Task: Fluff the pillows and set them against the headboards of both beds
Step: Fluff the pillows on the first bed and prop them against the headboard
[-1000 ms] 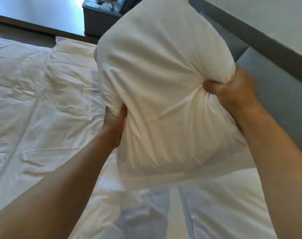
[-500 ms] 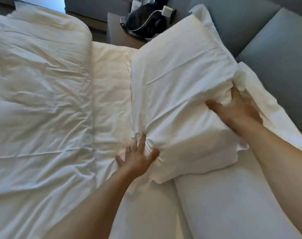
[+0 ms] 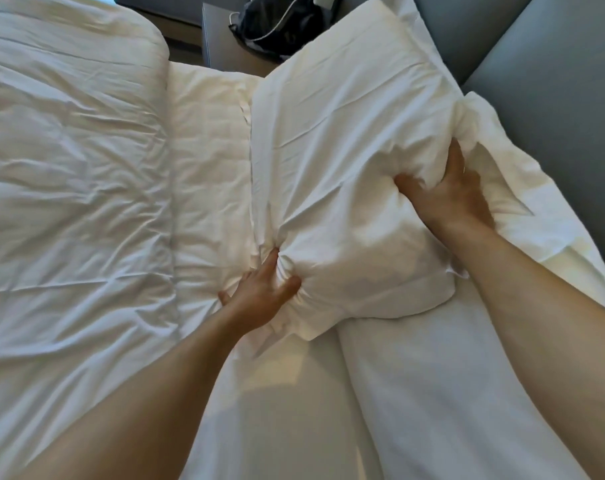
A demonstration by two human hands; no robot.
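Observation:
A white pillow lies on the bed, its far end close to the grey padded headboard. My left hand pinches its near left corner, fingers pressed into the fabric. On the pillow's right edge, my right hand grips a bunched fold. A second white pillow lies lengthwise below and to the right, along the headboard side; my right forearm crosses over it.
A rumpled white duvet covers the left of the bed, with bare mattress sheet between it and the pillow. A dark bag with a white cable sits on a nightstand beyond the bed.
The pillow, held up in the air a second ago, now lies on the bed by the headboard. Both hands have kept hold of its sides and squeeze in deeper.

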